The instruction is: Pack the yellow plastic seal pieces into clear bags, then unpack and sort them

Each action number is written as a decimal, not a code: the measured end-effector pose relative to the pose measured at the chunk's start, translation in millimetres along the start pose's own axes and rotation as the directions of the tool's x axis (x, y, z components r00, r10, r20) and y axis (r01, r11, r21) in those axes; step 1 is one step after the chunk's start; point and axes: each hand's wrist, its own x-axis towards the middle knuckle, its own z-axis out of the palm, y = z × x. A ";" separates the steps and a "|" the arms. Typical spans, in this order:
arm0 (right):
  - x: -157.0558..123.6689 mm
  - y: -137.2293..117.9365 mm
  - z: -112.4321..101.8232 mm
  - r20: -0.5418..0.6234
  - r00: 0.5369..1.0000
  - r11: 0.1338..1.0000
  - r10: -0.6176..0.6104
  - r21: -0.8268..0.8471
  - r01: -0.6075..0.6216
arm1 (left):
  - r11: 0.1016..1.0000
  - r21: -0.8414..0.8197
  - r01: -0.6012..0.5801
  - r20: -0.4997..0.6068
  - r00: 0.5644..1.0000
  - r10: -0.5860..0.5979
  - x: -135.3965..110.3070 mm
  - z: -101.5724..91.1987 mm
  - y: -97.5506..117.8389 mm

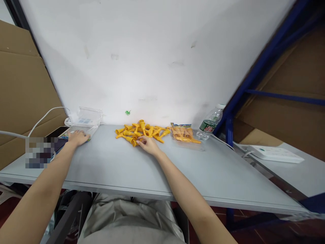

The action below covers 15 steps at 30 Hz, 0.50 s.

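A loose pile of yellow plastic toy horns lies on the grey table in front of me. At the pile's near edge, my right hand has its thumb and fingers closed around the bell end of one yellow horn. Over to the left, my left hand rests palm down with fingers spread on clear plastic bags, some with printed colour. What lies under its palm is hidden. To the right of the pile, a clear packet of orange-yellow horns has a coloured header.
A water bottle leans against the back wall at right. A dark-screened phone and a white cable lie at left. A white power strip sits on the neighbouring surface beyond the blue frame. Cardboard stands at left.
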 end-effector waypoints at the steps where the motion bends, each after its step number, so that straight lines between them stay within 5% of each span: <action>1: 0.4 1.3 0.0 -0.002 1.000 0.999 -0.013 -0.034 0.013 | 0.999 0.034 0.008 0.015 1.000 -0.008 -0.9 -0.1 1.8; 6: 4.3 9.6 1.7 0.035 0.999 0.952 -0.034 -0.304 0.043 | 0.990 0.141 -0.024 0.065 0.998 0.015 -5.4 3.2 11.2; 12: 6.6 13.8 7.1 0.030 0.999 0.868 -0.025 -0.496 0.036 | 0.997 0.057 -0.048 -0.036 0.998 0.050 -4.3 4.7 27.5; 15: 6.8 13.5 10.2 -0.002 1.000 0.861 -0.003 -0.509 0.002 | 0.984 0.022 -0.179 -0.091 0.979 0.180 -6.5 -0.5 54.3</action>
